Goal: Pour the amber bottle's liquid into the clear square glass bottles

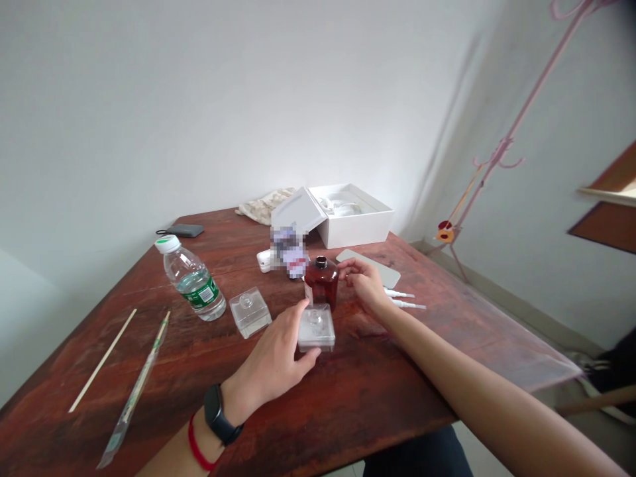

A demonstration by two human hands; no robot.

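Note:
My left hand (278,354) is closed around the left side of a small clear square plastic box (318,331) with a round knob on its top; the thumb lies at its near side and the fingers at its far left. Just behind that box a brown bottle (325,285) stands upright with no cap on its neck. My right hand (362,278) is at the bottle's right side, fingers loosely bent and apart, the fingertips at or touching its edge. A second clear box (250,313) of the same kind sits left of my left hand.
A water bottle (196,285), a thin wooden stick (103,361) and wrapped chopsticks (136,387) are at left. Behind are a white earbud case (265,261), an open white box (355,225), a cloth (263,207) and a grey pouch (186,230). White pen-like tools (405,304) lie at right.

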